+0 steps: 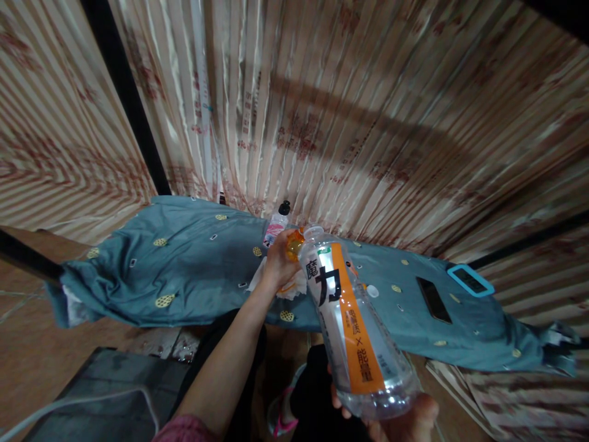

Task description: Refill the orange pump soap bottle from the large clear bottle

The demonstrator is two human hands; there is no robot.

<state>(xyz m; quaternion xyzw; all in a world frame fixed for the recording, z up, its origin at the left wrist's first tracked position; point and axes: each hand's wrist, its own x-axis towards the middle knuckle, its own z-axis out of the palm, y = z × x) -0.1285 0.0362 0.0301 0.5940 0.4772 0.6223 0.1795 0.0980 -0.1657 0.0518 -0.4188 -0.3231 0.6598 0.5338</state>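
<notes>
My right hand [405,420] is closed around the base of a large clear plastic bottle [354,325] with a silver and orange label. The bottle tilts up and away from me, its uncapped mouth at the far end. Beside that mouth, my left hand [278,261] grips an amber see-through container [295,245], mostly hidden by the fingers; I cannot tell whether the two touch. Crumpled white paper [297,287] lies under my left wrist. Just behind stands a small bottle with a black cap [276,224]. A white bottle cap [372,291] rests right of the large bottle.
A narrow bench or table under a blue-green cloth [184,270] runs across the view. At its right lie a dark phone [433,299] and a blue-framed digital clock [470,280]. Striped curtain [304,135] hangs behind; dark poles stand at the sides. A grey box [115,393] sits at lower left.
</notes>
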